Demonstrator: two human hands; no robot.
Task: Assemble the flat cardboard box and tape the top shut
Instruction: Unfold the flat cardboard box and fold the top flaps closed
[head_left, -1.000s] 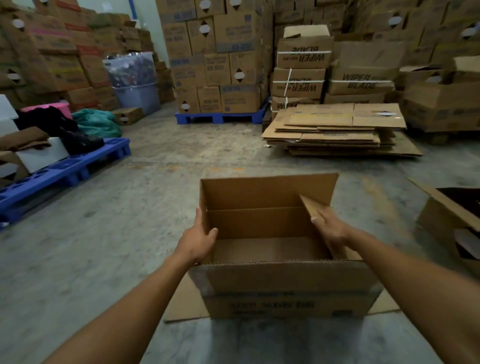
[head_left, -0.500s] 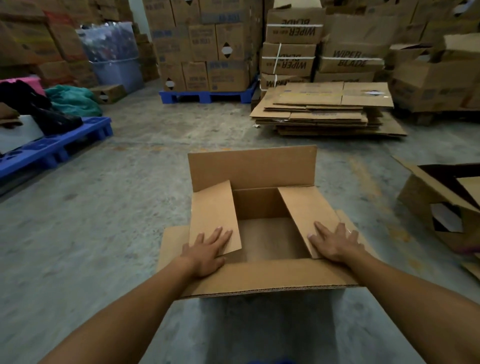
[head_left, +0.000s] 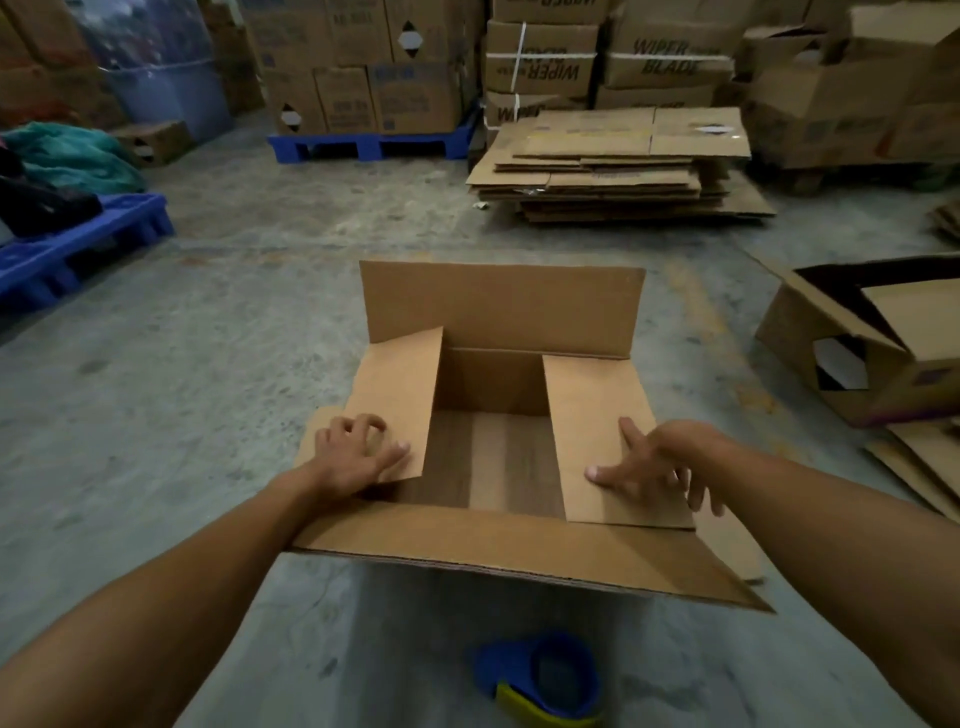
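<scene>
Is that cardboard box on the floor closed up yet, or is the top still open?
Still open. The box has its two side flaps folded in under the left hand and right hand, but the far flap stands upright and the inside shows.

Flattened cardboard stack (head_left: 618, 161), blue pallets (head_left: 371, 145), stacked cartons (head_left: 358, 62), green cloth (head_left: 67, 156)

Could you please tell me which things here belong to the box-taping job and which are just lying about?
Job:
open brown cardboard box
blue and yellow tape dispenser
left hand
right hand

Lying about:
stack of flattened brown cardboard sheets
blue plastic pallet
tipped brown cardboard box
</scene>
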